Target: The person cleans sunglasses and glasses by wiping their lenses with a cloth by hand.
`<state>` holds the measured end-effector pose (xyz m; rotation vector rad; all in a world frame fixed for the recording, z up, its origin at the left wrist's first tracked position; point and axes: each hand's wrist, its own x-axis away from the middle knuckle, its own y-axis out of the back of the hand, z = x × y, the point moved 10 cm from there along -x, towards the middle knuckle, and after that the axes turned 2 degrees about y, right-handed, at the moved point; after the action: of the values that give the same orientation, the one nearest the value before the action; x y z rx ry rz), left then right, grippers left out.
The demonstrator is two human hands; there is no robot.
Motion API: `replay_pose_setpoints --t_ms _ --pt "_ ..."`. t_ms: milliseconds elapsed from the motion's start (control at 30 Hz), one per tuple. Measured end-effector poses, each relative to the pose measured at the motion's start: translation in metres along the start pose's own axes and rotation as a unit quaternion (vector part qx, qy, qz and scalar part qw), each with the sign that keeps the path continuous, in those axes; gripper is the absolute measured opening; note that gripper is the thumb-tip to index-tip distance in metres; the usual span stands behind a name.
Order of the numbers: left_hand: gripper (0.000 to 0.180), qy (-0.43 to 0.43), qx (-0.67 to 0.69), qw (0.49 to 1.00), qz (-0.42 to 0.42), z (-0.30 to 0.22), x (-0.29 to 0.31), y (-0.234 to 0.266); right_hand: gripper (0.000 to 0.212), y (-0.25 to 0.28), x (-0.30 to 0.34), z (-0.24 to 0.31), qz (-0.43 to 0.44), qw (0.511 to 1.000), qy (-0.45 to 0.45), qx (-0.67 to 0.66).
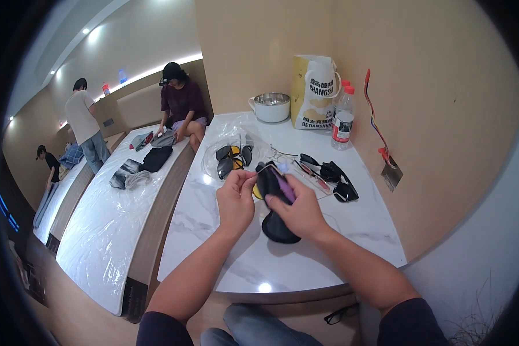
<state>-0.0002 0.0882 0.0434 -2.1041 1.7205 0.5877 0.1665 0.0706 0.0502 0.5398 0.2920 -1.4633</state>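
Observation:
Over the middle of the white table, my right hand (301, 206) is closed around a black glasses pouch (279, 228), whose rounded lower end hangs below the fingers. A purple patch (285, 188) shows along the pouch, partly covered by that hand. My left hand (236, 199) pinches with thumb and forefinger at the pouch's upper left side; what it grips is too small to name. A yellow lens (257, 191) shows between the left fingertips and the pouch. Behind lie dark and yellow lenses (230, 163) on clear plastic, and to the right, several pairs of sunglasses (331, 172).
A white pot (271, 108), a yellow and white bag (315, 95) and red-capped bottles (343, 121) stand at the table's back. Wires (375, 115) hang from the right wall. Black-framed glasses (341, 314) lie below the table's front edge. Left, a person (181, 101) sits on a plastic-covered bed among clothes.

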Motion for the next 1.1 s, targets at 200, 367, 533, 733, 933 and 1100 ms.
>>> replay_pose_setpoints --t_ms 200,367,533,733,933,1100 --pt "0.005 -0.097 -0.112 0.989 -0.018 -0.016 -0.001 0.005 0.035 0.008 -0.006 0.003 -0.028 0.999 -0.026 0.008" --pt "0.007 -0.059 -0.153 0.986 -0.012 -0.019 0.002 -0.002 0.029 -0.012 0.002 -0.009 0.066 0.995 -0.046 -0.056" --pt "0.01 -0.1 -0.15 0.984 -0.007 -0.025 0.004 -0.002 0.026 0.003 -0.004 -0.002 -0.018 0.997 -0.048 -0.053" --pt "0.006 -0.133 -0.117 0.983 -0.038 -0.03 0.003 0.004 0.024 -0.01 0.0 0.003 0.035 0.995 -0.063 -0.072" --pt "0.012 -0.104 -0.121 0.987 -0.021 -0.023 0.003 -0.001 0.027 -0.01 0.003 0.007 0.056 0.994 -0.03 -0.084" --pt "0.006 -0.097 -0.062 0.992 -0.06 -0.026 0.004 0.01 0.028 0.004 -0.002 0.016 -0.026 1.0 -0.002 -0.013"
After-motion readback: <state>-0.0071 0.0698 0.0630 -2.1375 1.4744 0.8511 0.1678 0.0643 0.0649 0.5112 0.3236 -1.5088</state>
